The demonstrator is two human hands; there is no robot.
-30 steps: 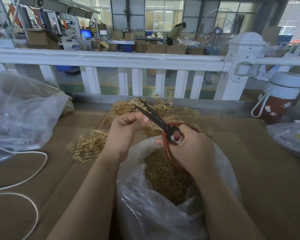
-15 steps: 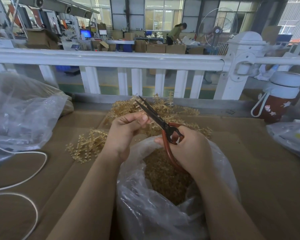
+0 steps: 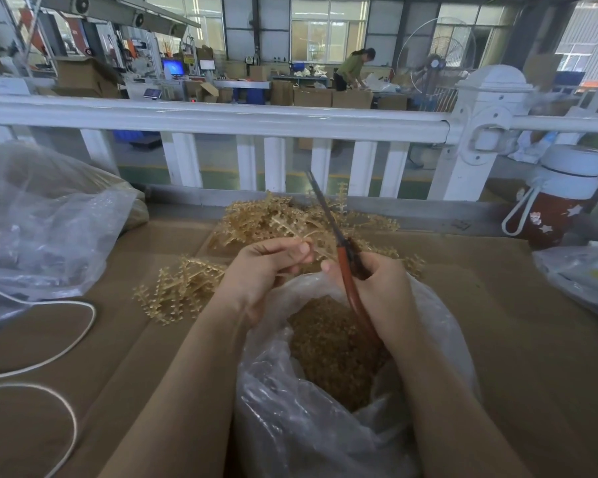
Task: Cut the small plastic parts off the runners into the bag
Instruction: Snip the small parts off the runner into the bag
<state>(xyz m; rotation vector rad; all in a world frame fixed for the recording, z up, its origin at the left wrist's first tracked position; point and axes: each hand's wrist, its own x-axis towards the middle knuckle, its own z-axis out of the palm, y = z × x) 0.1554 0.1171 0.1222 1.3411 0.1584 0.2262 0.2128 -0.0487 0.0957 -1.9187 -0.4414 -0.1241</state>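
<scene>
Both hands meet just above the bag's mouth. From the head camera, the left hand (image 3: 270,267) has its fingers curled, pinching a thin amber runner (image 3: 313,248) near its thumb tip; how much of the strip it holds cannot be told. The right hand (image 3: 377,288) grips the red handles of the scissors (image 3: 346,267), whose blades look closed and point up and away from it. The bag (image 3: 325,432), clear plastic, sits open directly beneath both wrists, with a mound of cut parts (image 3: 328,350) inside. A heap of uncut runners (image 3: 283,219) lies just beyond the hands, and a smaller cluster (image 3: 176,294) lies to the left of the left wrist.

The risk, as I judge it: the pinching fingertips sit close to the blades, so a hurried snip could nick them; and a cut made beyond the bag's rim would scatter parts onto the cardboard
</scene>
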